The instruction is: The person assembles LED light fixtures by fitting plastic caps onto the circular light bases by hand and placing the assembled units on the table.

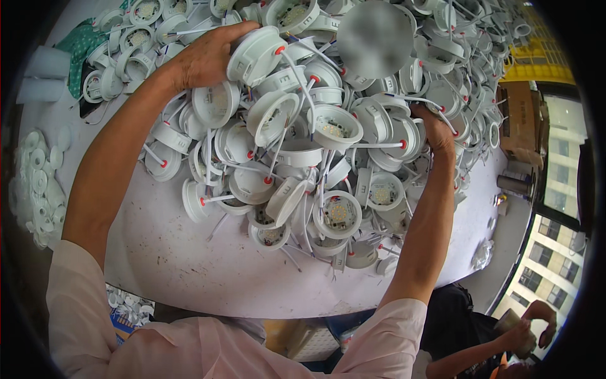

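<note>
A big heap of white round LED downlights (338, 211) covers the far and middle table. Many have a lead with a red grommet, and several show yellow LED dots inside. At the heap's left, my left hand (205, 58) is closed on the rim of one downlight (254, 57), tilted on its side with its lead hanging to the right. My right hand (437, 129) reaches into the right of the heap, against a downlight (404, 140). Its fingers are largely hidden among the lights, so their grip does not show.
Small white plastic rings (39, 174) lie in a bag at the far left, near a green dotted cloth (79, 54). A yellow crate (536, 54) and a cardboard box (522, 120) stand at the right. Another person's hands (521, 338) work at lower right, near the window.
</note>
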`<state>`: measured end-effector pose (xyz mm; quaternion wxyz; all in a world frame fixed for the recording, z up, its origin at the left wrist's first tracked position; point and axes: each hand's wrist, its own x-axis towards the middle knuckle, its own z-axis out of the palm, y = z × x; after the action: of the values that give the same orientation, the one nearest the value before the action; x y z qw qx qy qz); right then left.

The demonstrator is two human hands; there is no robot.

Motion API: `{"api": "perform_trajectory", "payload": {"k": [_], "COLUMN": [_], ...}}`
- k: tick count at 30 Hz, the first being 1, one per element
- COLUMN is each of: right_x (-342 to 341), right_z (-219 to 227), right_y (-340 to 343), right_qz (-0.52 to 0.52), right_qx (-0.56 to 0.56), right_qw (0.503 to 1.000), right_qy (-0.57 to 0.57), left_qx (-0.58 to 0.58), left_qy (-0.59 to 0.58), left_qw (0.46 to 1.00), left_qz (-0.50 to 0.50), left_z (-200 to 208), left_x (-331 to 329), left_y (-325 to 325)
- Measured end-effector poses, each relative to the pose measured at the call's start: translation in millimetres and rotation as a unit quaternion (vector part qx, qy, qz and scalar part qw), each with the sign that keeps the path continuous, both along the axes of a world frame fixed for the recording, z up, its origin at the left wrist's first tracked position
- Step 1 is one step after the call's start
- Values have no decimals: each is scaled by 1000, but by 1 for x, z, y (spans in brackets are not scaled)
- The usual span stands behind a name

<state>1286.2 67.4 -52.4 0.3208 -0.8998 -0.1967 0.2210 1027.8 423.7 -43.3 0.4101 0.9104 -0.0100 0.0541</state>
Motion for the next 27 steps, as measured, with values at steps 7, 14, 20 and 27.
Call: {"api": "perform_trajectory", "payload": {"k": [7,14,20,27], "right_x": [-80,-161,-284,-553], "right_z": [37,87,101,115], "right_y": [-6,-24,-91,-137], "right_qz": [-9,66,79,29], "right_qx": [2,-80,-72,147], "right_qw": [1000,992,957,872], "right_qy": [-21,-66,-268,-465], "left_qx": [2,-42,-10,74], "left_qy": [33,49,32,-23], "left_qw": [995,991,993,975], "left_qz": [97,119,115,210], "left_z": [5,23,22,51], "left_x": [-80,-153,-245,-386], "left_y": [-38,-68,-95,-133]}}
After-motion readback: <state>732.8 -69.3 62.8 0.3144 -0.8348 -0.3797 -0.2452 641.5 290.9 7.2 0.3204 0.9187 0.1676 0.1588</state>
